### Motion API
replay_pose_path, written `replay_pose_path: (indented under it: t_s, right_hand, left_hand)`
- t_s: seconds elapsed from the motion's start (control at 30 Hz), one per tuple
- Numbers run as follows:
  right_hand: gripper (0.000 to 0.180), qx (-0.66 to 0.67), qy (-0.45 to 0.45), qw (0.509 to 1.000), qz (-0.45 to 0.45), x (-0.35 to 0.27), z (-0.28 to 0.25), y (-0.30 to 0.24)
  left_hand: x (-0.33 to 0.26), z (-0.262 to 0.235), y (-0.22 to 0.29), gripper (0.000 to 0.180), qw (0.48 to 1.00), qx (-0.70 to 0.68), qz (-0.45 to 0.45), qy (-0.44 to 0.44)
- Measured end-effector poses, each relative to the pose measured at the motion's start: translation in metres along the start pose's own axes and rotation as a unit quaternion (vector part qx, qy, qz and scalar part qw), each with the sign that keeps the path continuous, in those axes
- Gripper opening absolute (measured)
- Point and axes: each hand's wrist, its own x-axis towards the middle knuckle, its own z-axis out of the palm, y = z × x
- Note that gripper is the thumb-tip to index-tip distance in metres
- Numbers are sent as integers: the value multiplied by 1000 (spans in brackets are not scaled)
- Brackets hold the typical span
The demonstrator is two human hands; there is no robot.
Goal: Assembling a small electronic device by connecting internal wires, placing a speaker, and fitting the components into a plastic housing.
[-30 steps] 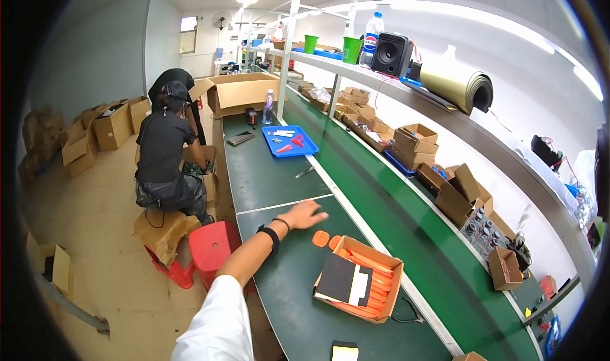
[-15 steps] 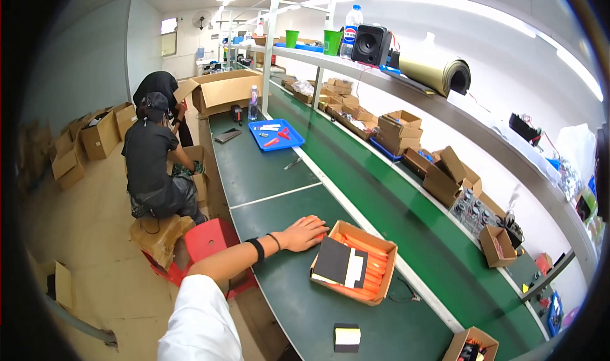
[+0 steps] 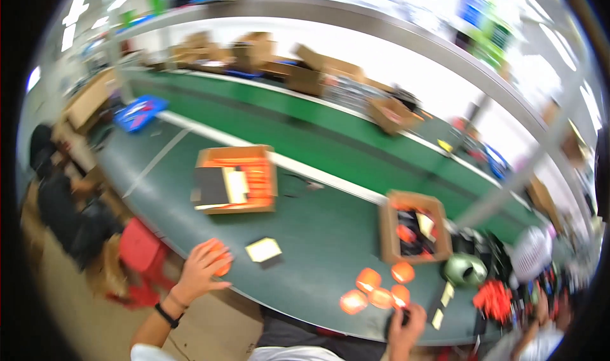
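Five loose orange pieces (image 3: pixel 380 297) sit bunched on the dark green table (image 3: pixel 311 259), ~11 o'clock from the right hand (image 3: pixel 408 328), and the left hand (image 3: pixel 200 271) has an orange piece (image 3: pixel 220 259) of its own. Big change vs half a sec ago: the head's swung right, so everything shifts left in view, the right hand shows up, and the left is off the corner of the box of orange strips (image 3: pixel 272 170) and down by the table's near edge. Nothing orange lies beside that box anymore, so imo the held piece is from there; it's now on the same near side as the loose bunch, tho well apart from it.

Fingers: left ones curl over the piece, slightly apart, thumb poking out toward 3 o'clock. Right ones might be pinching smth dark, but it's too blurry to tell tbh.

Around the left: a pale yellow and black card (image 3: pixel 262 250) at abt 2, strip box at 1. Around the right: an open carton (image 3: pixel 387 231) w/ black + orange bits at 12, a yellow-and-black strip (image 3: pixel 441 305) at 2, a red bundle (image 3: pixel 492 299) btwn 2 and 3. Another person's hand (image 3: pixel 542 310) is out at 3.
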Motion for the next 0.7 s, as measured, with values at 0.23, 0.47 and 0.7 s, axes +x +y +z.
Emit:
replay_pose_path:
  t_s: [0.23,0.47,0.7]
  right_hand:
    - [21,38,-15,998,43,10,-17,-20]
    - [20,71,-12,997,36,6,-22,-13]
    - [18,136,-7,990,46,1,-39,-16]
  left_hand:
    - [-7,59,16,63,983,36,117,137]
    - [1,52,56,51,987,39,132,87]
    - [4,18,90,26,986,-52,155,44]
